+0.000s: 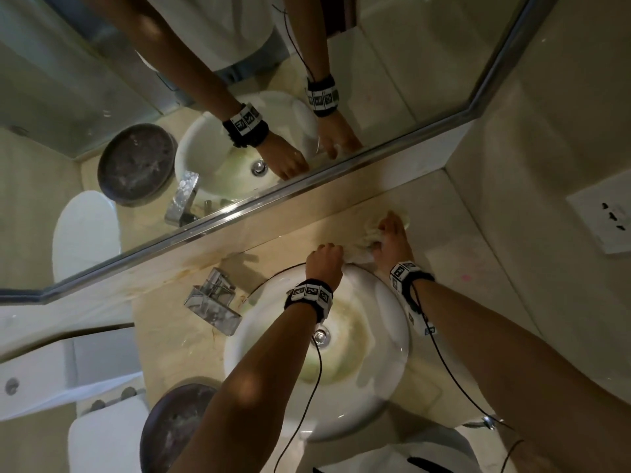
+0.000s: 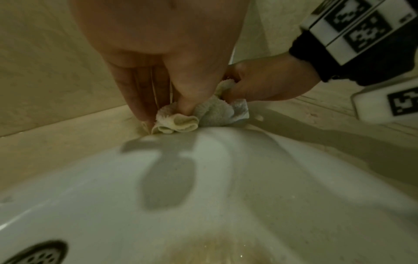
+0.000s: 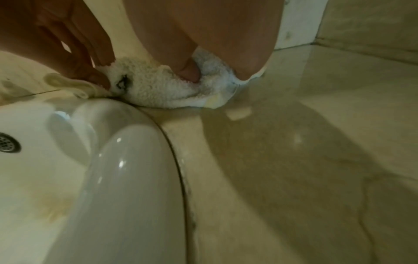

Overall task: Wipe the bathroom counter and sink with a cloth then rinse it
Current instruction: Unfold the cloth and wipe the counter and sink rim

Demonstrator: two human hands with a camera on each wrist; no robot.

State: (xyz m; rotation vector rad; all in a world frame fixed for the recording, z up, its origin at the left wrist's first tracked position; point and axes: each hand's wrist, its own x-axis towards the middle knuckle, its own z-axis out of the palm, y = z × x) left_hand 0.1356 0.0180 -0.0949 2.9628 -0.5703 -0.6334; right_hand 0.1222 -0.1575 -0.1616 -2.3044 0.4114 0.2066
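Observation:
A white terry cloth [image 1: 367, 245] [image 2: 217, 111] [image 3: 158, 87] lies bunched on the beige stone counter [image 1: 454, 264] [image 3: 294, 160], just behind the far rim of the round white sink [image 1: 386, 302] [image 2: 203, 178] [image 3: 126, 178]. My left hand [image 1: 324, 261] [image 2: 181, 100] pinches the cloth's left end between thumb and fingers. My right hand [image 1: 389, 237] [image 3: 194, 75] grips the cloth's right part, with the thumb dug into its folds. Yellowish stains ring the sink's drain [image 1: 321, 336].
A chrome faucet [image 1: 213, 302] stands left of the sink, under a framed mirror [image 1: 239, 97]. A dark round dish [image 1: 177, 428] sits at the counter's near left. A wall socket [image 1: 607, 216] is on the right wall. A toilet [image 1: 85, 387] stands at the left. Cables hang from both wrists.

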